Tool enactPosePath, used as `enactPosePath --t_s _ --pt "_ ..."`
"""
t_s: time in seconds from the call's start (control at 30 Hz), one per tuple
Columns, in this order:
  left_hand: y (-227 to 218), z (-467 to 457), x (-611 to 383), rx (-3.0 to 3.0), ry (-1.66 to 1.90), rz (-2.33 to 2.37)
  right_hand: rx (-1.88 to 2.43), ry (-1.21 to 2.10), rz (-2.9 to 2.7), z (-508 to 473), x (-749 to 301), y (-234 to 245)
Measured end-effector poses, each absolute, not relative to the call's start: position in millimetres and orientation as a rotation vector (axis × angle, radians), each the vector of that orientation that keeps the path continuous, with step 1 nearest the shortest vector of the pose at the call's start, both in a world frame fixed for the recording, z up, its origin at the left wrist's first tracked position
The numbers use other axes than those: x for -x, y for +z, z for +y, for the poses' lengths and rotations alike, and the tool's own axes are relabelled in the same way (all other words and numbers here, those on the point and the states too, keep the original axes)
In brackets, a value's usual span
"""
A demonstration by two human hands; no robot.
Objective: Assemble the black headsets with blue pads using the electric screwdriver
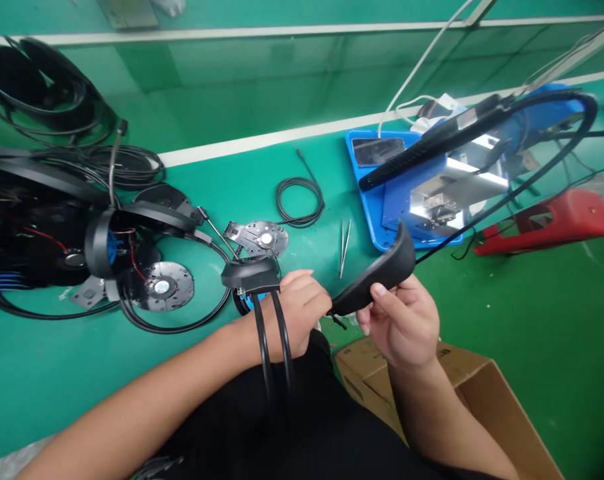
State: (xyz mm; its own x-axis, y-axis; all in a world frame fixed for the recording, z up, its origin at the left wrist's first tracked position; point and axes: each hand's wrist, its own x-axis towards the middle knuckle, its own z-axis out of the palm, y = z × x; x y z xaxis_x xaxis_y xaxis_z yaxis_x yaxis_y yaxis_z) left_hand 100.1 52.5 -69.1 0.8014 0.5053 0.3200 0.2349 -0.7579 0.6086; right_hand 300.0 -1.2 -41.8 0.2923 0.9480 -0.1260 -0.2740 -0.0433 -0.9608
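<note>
My right hand pinches a curved black headband pad between thumb and fingers. At the pad's narrow left end, my left hand is closed with its fingers curled; its fingertips are hidden, but the end seems gripped there. A short dark strap end hangs between the hands. Two black headband tubes of a headset cross over my left wrist, running down from an ear cup with blue inside. Just behind it lies a round speaker plate on the green table.
Several headsets with cables crowd the left. A coiled cable and tweezers lie ahead. Blue tray holds metal parts, with a black handled tool across it. A red holder stands right; a cardboard box sits below.
</note>
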Motion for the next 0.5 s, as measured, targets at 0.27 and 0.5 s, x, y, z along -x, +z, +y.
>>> enactPosePath --t_s 0.27,0.5 --pt "-55.2 65.3 -106.9 -2.305 0.523 0.611 1.221 1.084 -0.704 -2.2 -296.0 -36.8" --pt "-54.2 75.4 -109.3 -2.206 0.452 0.587 1.270 0.998 -0.710 5.1 -295.4 -45.7"
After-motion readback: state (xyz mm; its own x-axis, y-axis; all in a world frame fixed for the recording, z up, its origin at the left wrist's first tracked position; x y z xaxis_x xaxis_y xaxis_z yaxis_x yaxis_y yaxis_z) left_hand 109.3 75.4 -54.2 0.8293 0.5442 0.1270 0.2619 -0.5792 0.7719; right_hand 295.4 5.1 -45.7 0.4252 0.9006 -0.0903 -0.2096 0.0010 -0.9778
